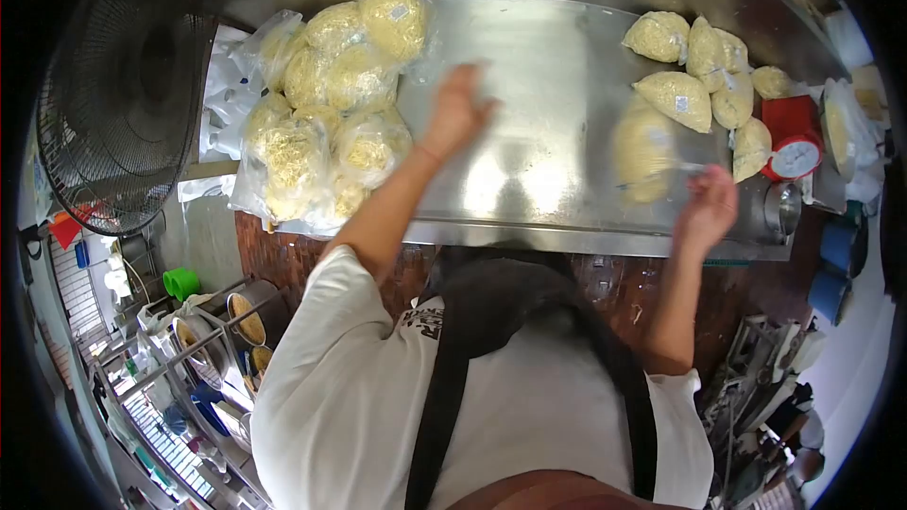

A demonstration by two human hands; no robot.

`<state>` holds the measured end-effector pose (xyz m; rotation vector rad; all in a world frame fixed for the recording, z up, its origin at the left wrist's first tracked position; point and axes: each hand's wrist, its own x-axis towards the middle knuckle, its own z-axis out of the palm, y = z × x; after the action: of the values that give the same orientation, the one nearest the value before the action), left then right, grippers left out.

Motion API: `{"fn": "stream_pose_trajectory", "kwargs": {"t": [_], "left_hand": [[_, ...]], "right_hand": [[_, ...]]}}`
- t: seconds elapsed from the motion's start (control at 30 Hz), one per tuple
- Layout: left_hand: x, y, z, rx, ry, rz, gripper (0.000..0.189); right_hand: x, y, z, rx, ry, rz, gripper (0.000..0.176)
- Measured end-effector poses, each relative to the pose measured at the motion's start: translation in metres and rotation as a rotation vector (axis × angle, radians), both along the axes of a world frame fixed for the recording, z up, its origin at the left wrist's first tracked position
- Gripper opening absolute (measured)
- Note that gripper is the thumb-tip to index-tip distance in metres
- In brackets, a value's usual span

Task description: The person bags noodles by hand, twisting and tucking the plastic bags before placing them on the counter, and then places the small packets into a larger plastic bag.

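My right hand [710, 206] is closed on the gathered end of a clear plastic bag [645, 153] filled with pale yellow shreds. The bag is smeared by motion over the right part of the steel table. My left hand [458, 113] is over the table's left half, beside a large pile of similar bags [364, 76]. Its fingers are blurred, and I see nothing in them. To the right, smaller tied bags [673, 100] lie in a group, some with a small label.
A red dial scale [794, 138] stands at the right end of the steel table [515, 66], with a metal cup [782, 208] near it. At the left is a large fan [118, 85]. A metal rack [161, 378] with pots stands at the lower left.
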<state>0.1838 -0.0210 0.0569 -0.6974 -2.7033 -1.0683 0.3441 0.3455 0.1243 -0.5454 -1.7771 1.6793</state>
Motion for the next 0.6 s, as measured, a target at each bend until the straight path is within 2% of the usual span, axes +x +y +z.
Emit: {"fn": "stream_pose_trajectory", "kwargs": {"t": [0.03,0.1,0.17,0.27,0.37,0.4,0.47,0.53,0.6], "left_hand": [[-0.025,-0.044,-0.013,-0.192,0.004,0.141,0.067],[-0.049,-0.095,-0.010,-0.626,-0.125,0.530,0.080],[-0.072,-0.142,-0.042,-0.770,-0.007,0.561,0.042],[-0.109,-0.197,-0.081,-0.645,0.010,0.364,0.022],[-0.117,-0.201,-0.080,0.145,-0.100,0.584,0.014],[-0.109,-0.191,-0.063,0.448,-0.095,0.592,0.011],[-0.094,-0.167,-0.010,0.729,-0.321,0.534,0.009],[-0.059,-0.143,0.044,0.923,-0.496,0.498,0.008],[-0.024,-0.111,0.097,1.038,-0.608,0.462,0.008]], "right_hand": [[0.005,0.018,0.011,0.007,0.004,-0.124,0.015],[0.015,0.032,0.021,0.143,-0.175,-0.060,0.020],[0.027,0.028,0.023,0.202,-0.325,0.087,0.024],[0.040,0.001,0.027,0.175,-0.524,0.395,0.026],[0.045,-0.027,0.035,0.191,-0.601,0.529,0.028],[0.044,-0.036,0.035,0.253,-0.607,0.534,0.029],[0.032,-0.058,0.034,0.374,-0.611,0.542,0.029],[0.009,-0.107,0.053,0.352,-0.622,0.571,0.039],[-0.006,-0.152,0.041,0.462,-0.393,0.609,0.051]]}}
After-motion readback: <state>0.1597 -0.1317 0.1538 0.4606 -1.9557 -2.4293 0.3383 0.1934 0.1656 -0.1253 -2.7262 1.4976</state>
